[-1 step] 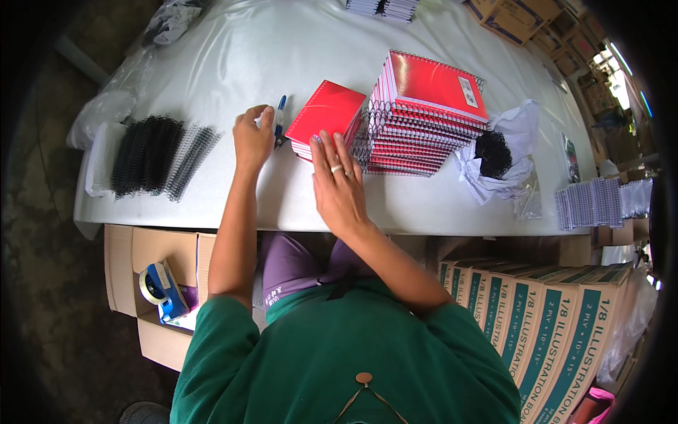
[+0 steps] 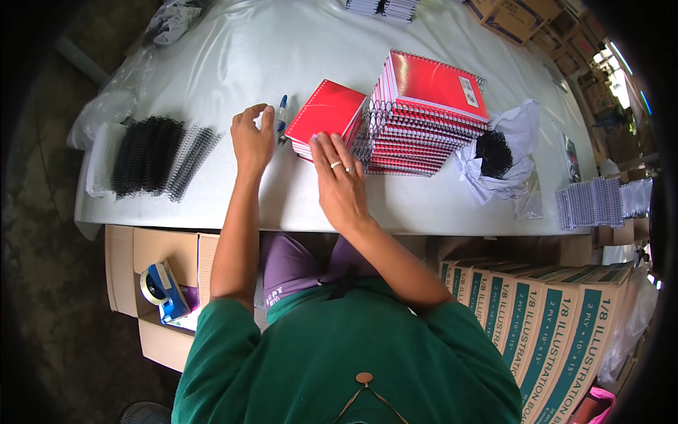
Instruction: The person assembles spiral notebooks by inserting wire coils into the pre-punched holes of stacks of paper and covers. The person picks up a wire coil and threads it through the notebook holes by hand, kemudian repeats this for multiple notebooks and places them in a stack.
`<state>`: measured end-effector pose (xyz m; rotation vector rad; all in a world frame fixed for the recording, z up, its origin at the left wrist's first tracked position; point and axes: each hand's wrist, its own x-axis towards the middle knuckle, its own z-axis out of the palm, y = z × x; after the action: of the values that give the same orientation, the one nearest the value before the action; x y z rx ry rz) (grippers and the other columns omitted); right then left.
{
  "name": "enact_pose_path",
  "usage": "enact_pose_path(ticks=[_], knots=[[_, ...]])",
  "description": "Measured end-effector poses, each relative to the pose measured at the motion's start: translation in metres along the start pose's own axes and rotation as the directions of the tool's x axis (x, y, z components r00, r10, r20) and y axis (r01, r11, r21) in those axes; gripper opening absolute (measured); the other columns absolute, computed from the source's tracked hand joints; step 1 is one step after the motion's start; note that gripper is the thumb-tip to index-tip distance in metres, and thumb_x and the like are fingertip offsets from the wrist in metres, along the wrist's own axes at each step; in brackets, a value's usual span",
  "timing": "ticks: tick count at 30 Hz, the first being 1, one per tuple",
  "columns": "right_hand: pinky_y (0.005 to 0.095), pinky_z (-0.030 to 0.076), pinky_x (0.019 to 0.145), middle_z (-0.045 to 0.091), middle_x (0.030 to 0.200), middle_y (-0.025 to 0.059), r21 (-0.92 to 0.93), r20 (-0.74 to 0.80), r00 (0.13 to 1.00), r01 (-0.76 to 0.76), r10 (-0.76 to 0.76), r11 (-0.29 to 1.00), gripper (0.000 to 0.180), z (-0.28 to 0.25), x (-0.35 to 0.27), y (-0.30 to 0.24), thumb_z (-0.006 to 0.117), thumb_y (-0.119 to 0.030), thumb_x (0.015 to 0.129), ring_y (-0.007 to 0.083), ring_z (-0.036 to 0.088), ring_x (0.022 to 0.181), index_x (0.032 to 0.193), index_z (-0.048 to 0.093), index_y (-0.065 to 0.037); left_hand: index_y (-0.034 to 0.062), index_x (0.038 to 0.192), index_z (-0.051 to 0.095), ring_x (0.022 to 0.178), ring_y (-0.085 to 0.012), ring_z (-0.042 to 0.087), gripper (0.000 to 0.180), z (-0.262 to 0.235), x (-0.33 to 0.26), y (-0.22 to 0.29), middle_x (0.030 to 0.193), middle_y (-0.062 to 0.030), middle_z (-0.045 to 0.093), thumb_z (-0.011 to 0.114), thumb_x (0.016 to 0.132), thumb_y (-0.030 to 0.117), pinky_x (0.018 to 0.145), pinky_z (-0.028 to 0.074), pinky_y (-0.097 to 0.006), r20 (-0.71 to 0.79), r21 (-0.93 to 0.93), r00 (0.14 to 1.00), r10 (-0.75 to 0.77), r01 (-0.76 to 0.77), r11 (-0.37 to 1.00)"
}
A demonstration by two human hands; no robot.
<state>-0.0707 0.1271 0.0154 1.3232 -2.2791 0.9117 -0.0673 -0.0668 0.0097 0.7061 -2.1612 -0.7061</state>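
Observation:
A short stack of red-covered notebooks (image 2: 327,109) lies in front of me, small holes along its left edge. My right hand (image 2: 342,184) rests its outstretched fingertips on the stack's near edge, a ring showing on it. Left of the stack, my left hand (image 2: 252,141) is raised over the table with its fingers bent and thumb apart, nothing visible in it. A blue-capped pen (image 2: 282,113) lies between that hand and the stack. Close on the right rises a taller pile of red spiral-bound notebooks (image 2: 438,81), coils along their edges.
Black binding coils (image 2: 145,157) lie in rows at the left beside clear plastic (image 2: 106,116). Crumpled white paper (image 2: 519,148) holds a black coil bundle (image 2: 493,154) on the right. An open carton (image 2: 164,247) with a tape dispenser (image 2: 166,290) sits below; several boxes (image 2: 558,332) stand lower right.
My right hand has shifted slightly toward me and to the right on the stack. The thumb and fingers of my left hand have moved a little. The notebooks have not moved.

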Motion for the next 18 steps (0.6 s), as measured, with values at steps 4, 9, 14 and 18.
enact_pose_path(ticks=[4,9,14,18], knots=[[0.0362,0.041,0.082,0.063,0.105,0.0050,0.051,-0.097,0.992,0.081,-0.075,0.995,0.037,-0.002,0.001,-0.005,0.056,-0.004,0.075,0.0205,0.057,0.100,0.112,0.060,-0.008,-0.0058,0.096,0.062,0.079,-0.0198,0.060,0.043,-0.033,-0.021,0.034,0.085,-0.0169,0.065,0.060,0.085,0.036,0.073,0.046,-0.031,0.467,-0.273,0.825,-0.317,0.475,0.836],[0.0390,0.036,0.095,0.049,0.126,0.0127,0.449,-0.125,0.989,0.127,-0.079,0.885,0.064,-0.014,-0.026,-0.030,0.070,-0.010,0.071,0.0270,0.045,0.118,0.129,0.044,-0.003,-0.0054,0.092,0.062,0.067,-0.0109,0.059,0.019,-0.083,-0.052,0.050,0.073,-0.0088,0.064,0.066,0.081,0.010,0.060,0.048,-0.026,0.476,-0.455,0.861,-0.178,0.415,0.788],[0.0313,0.041,0.093,0.056,0.121,0.0144,0.868,0.310,0.912,-0.387,0.269,0.311,0.055,-0.045,-0.028,-0.024,0.072,-0.007,0.075,0.0187,0.053,0.110,0.124,0.049,0.002,0.0041,0.090,0.068,0.080,-0.0213,0.062,0.020,-0.141,-0.051,0.067,0.085,-0.0085,0.065,0.073,0.071,0.005,0.071,0.048,-0.030,0.711,-0.445,0.619,0.332,0.031,0.895],[0.0251,0.049,0.075,0.068,0.092,0.0074,0.780,0.423,0.868,-0.496,0.261,0.382,0.020,-0.028,-0.028,0.003,0.062,0.000,0.082,0.0092,0.060,0.082,0.102,0.065,0.001,0.0061,0.107,0.061,0.092,-0.0289,0.059,0.036,-0.116,-0.008,-0.023,0.098,-0.0135,0.063,0.068,0.079,0.028,0.080,0.045,-0.038,0.171,0.010,0.972,0.158,-0.162,0.987]])
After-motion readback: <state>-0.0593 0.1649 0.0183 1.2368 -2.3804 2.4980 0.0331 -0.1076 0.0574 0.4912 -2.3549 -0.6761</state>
